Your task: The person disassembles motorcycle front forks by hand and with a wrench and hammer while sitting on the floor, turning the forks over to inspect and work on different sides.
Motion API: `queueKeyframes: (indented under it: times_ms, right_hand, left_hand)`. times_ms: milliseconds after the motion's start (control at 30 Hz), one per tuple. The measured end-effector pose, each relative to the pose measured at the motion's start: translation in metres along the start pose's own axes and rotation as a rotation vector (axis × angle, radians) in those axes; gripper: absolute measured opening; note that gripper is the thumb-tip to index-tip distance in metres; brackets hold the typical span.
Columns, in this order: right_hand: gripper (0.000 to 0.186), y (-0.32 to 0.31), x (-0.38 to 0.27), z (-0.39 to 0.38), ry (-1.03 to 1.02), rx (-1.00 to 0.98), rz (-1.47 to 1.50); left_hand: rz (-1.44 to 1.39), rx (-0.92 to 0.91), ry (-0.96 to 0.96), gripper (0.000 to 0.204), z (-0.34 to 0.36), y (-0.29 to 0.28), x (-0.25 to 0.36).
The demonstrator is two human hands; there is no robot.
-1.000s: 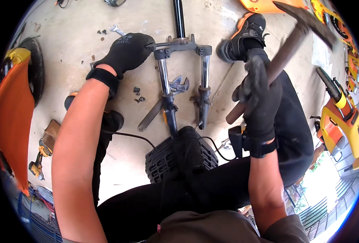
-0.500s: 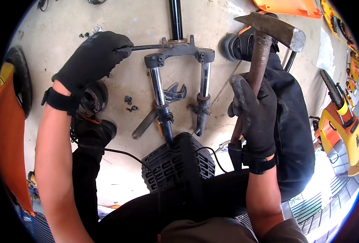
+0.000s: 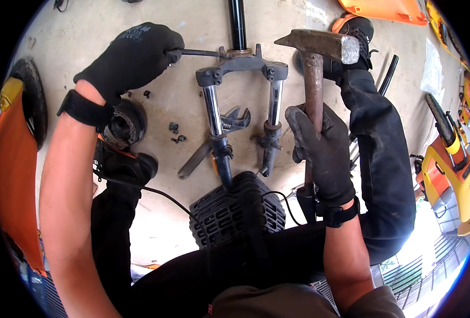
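Observation:
A bicycle-style suspension fork (image 3: pixel 240 64) lies on the floor, its black steerer tube (image 3: pixel 237 24) pointing away from me. My gloved left hand (image 3: pixel 134 61) is closed round a thin dark metal rod (image 3: pixel 200 53). The rod's far end meets the fork crown beside the brownish ring (image 3: pixel 240 53) at the base of the steerer tube. My gloved right hand (image 3: pixel 322 151) grips the handle of a hammer (image 3: pixel 313 79), head upward, to the right of the crown and apart from it. The fork's lower right leg ends near a black ribbed crate (image 3: pixel 237 212).
An adjustable wrench (image 3: pixel 235 119) lies partly under the fork. Small dark fasteners (image 3: pixel 175 130) and a small wheel (image 3: pixel 123 124) are at left. An orange panel (image 3: pixel 15 175) stands at the far left, a yellow frame (image 3: pixel 447 175) at the far right. A black tube (image 3: pixel 388 74) lies beyond my right leg.
The hammer in my right hand has moved left, nearer the fork crown. My left hand keeps the rod at the base of the steerer tube. The whole view has shifted slightly.

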State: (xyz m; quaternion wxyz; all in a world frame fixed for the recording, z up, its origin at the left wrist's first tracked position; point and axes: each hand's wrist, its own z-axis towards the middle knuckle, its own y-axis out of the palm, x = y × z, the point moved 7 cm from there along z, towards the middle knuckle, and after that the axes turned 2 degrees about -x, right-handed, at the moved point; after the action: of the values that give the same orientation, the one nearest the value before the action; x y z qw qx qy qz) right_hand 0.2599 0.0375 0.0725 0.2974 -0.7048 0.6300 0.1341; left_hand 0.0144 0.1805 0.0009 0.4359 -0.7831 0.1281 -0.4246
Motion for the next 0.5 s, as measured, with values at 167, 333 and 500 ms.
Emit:
queueKeyframes:
  times_ms: [167, 333, 500]
  right_hand:
    - [0.020, 0.003, 0.002, 0.001, 0.008, -0.024, -0.013]
    - [0.022, 0.008, -0.002, -0.001, 0.023, -0.054, -0.028]
    - [0.023, 0.007, 0.002, 0.001, 0.011, -0.044, -0.056]
  left_hand:
    - [-0.002, -0.104, -0.038, 0.016, 0.017, 0.001, -0.014]
    - [-0.003, -0.122, 0.078, 0.014, 0.028, 0.000, -0.024]
    - [0.116, -0.427, -0.092, 0.012, 0.051, -0.014, -0.001]
